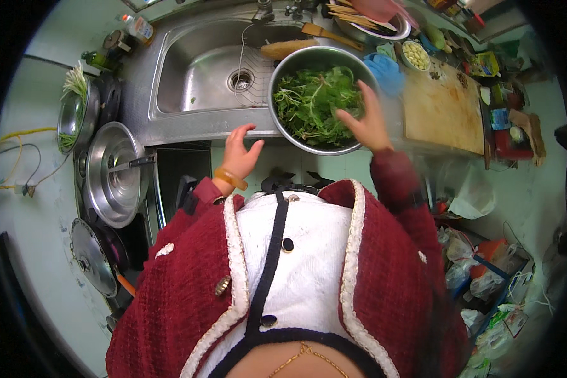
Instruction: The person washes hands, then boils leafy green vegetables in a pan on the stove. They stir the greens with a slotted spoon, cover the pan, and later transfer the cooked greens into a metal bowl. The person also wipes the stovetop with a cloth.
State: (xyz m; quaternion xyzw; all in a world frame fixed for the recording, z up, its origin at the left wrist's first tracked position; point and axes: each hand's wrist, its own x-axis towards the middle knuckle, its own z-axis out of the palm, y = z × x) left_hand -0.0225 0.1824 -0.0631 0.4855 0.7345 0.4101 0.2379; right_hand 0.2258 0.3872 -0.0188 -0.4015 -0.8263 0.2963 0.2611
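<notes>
A round stainless steel bowl (279, 113) full of leafy greens (319, 101) rests over the right end of the sink and the counter edge. At the bowl's right side is my right hand (369, 120), fingers spread, thumb and fingertips over the greens; it grips nothing that I can see. My left hand (240, 153), with an amber-coloured bangle (230, 178) at the wrist, hangs in front of the counter edge, left of the bowl, fingers apart and empty. The metal sink (189, 71) lies beyond it, with a wire rack (260, 78) beside the drain.
Right of the bowl are a blue cloth (385, 73), a small bowl of peeled cloves (416, 55) and a worn cutting board (442, 111). A wooden spatula (333, 36) lies behind. To the left are a large metal basin (115, 175), a lidded pan (92, 257) and a bowl with scallions (78, 113).
</notes>
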